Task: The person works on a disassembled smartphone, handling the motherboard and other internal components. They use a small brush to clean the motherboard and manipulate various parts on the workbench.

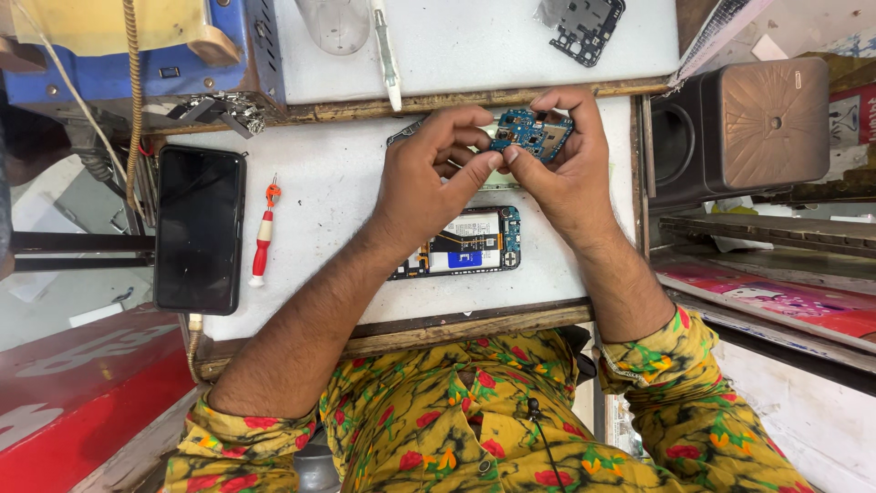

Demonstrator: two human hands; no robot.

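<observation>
Yellow floral sleeves (pixel 429 429) sit nearest me, at the white worktop's (pixel 328 192) wooden front edge. I note bare surface between the red-handled screwdriver (pixel 264 236) and the opened phone body (pixel 470 242). Both hands hold the small blue circuit board (pixel 532 133) above it: left hand (pixel 429 178) pinching its near edge, right hand (pixel 566 164) cupping it.

The circuit board (pixel 532 133) is bright blue. Screwdriver (pixel 264 235) near the surface's (pixel 338 183) left edge is red and white, next to a glossy black phone (pixel 200 229). The surface is off-white. Love the shirt (pixel 474 429): mustard yellow with red and green flowers.
</observation>
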